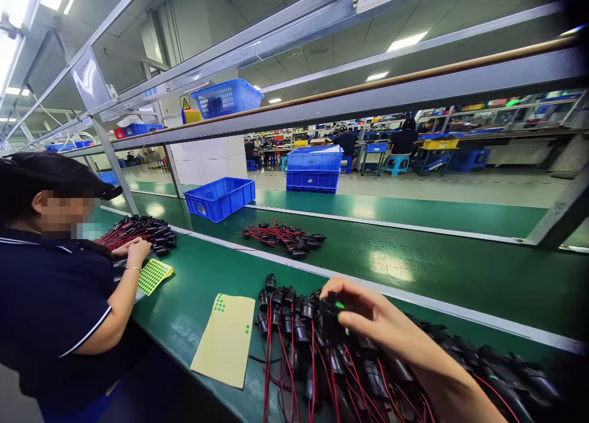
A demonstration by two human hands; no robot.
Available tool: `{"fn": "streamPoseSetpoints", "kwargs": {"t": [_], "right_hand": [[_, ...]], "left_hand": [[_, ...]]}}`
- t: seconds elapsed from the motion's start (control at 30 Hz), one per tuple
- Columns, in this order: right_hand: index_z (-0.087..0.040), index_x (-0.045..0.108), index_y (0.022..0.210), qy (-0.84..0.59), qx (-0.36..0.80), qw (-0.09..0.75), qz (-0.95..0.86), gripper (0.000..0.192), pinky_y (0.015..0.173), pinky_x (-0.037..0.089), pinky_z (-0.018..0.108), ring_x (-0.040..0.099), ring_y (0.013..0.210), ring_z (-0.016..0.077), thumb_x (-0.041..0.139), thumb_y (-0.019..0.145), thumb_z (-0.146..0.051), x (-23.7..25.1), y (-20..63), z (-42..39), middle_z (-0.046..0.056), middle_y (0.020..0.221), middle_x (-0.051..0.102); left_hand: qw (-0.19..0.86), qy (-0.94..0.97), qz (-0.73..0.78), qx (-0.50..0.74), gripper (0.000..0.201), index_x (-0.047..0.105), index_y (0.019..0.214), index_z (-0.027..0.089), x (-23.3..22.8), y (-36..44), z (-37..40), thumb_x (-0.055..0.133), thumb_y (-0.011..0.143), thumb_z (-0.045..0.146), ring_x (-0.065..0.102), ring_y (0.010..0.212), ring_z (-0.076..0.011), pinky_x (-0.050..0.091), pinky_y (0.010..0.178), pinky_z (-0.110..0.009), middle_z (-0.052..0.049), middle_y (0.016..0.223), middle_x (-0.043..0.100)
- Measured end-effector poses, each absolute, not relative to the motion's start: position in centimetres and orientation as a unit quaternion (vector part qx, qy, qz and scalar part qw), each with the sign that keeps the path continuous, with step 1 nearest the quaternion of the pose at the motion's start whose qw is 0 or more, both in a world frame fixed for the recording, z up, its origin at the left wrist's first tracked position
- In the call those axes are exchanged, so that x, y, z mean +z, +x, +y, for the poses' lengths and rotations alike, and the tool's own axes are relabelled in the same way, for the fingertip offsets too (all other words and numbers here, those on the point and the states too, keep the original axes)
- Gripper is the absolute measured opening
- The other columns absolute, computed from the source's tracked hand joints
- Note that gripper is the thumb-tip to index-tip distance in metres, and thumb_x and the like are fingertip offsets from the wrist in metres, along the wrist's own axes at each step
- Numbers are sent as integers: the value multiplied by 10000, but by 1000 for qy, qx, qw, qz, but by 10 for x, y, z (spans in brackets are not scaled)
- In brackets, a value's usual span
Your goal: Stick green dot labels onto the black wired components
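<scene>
Nearby, 1 blue bin looks empty; right hand pinches a black connector.

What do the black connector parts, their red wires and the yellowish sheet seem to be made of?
Black connector parts: probably moulded plastic, slightly glossy highlights.
Red wires: likely plastic-insulated, thin, bending freely.
Yellowish sheet: apparently matte paper backing, flat, few green dot stickers left.
</scene>
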State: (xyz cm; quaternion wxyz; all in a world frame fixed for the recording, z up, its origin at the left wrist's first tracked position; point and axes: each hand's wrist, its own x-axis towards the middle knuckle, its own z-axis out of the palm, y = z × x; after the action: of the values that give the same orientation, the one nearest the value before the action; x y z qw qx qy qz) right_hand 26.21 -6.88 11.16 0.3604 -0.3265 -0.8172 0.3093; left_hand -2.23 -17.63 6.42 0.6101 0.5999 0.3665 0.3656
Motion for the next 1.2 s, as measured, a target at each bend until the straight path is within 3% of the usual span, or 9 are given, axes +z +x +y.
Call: {"fn": "streamPoseSetpoints", "kwargs": {"t": [0.13,0.23,0.43,0.6,0.77,0.83,0.93,1.03,1.2], "right_hand": [[-164,655,974,-429,301,281,-804,261,767,556,352,671,830,178,629,979,-423,92,250,-24,14,913,683],[-147,680,1065,-483,301,204,-796,265,787,591,375,702,870,184,645,997,-402,76,230,-2,29,1018,712],[-166,662,1213,-571,257,92,-774,315,866,596,425,697,1022,244,653,992,-390,60,197,18,56,1216,687],[-173,641,1252,-623,197,37,-756,331,881,592,439,692,1043,240,651,996,-382,56,183,29,74,1248,674],[-179,643,1251,-624,154,17,-766,321,882,592,433,691,1040,231,642,1002,-381,56,182,31,78,1253,674],[-180,643,1248,-618,138,25,-774,317,874,594,428,693,1028,225,641,1003,-382,57,184,28,78,1245,677],[-176,645,1235,-608,110,67,-783,308,865,595,426,698,1006,214,641,1004,-380,59,192,17,77,1217,686],[-168,664,1172,-586,87,137,-794,259,851,594,413,701,969,200,634,1010,-369,62,202,-5,63,1149,703],[-196,664,997,-467,92,264,-839,112,750,568,304,686,818,147,568,1030,-242,66,208,-57,5,934,698]], "left_hand": [[538,593,413,434,352,628,1269,187,90,-75,-150,580,1002,412,654,1129,-271,581,940,-469,-89,1304,639],[486,591,452,459,377,643,1252,153,87,-93,-139,496,1038,426,646,1163,-307,560,972,-478,-65,1287,640],[402,608,557,399,295,664,1149,180,19,-88,-154,615,962,404,659,1103,-266,527,993,-483,-105,1204,689],[203,593,715,308,511,510,1347,86,-17,-95,-115,489,920,366,452,1383,-357,316,1173,-496,-232,1387,574],[218,564,740,294,847,408,1444,60,-19,-100,-64,750,703,289,316,1471,-428,201,1212,-545,-269,1508,474],[246,550,737,305,858,429,1429,73,-19,-101,-54,785,663,223,321,1474,-428,186,1218,-574,-262,1514,470],[321,528,708,342,722,486,1368,115,-15,-101,-53,778,721,245,502,1362,-382,321,1164,-579,-218,1437,565],[431,503,638,392,630,556,1245,114,-3,-96,-62,784,728,394,676,1153,-356,500,1018,-508,-222,1286,685],[577,448,504,461,691,642,1141,118,34,-63,-91,831,653,569,748,1024,-339,565,950,-443,-205,1164,761]]}}
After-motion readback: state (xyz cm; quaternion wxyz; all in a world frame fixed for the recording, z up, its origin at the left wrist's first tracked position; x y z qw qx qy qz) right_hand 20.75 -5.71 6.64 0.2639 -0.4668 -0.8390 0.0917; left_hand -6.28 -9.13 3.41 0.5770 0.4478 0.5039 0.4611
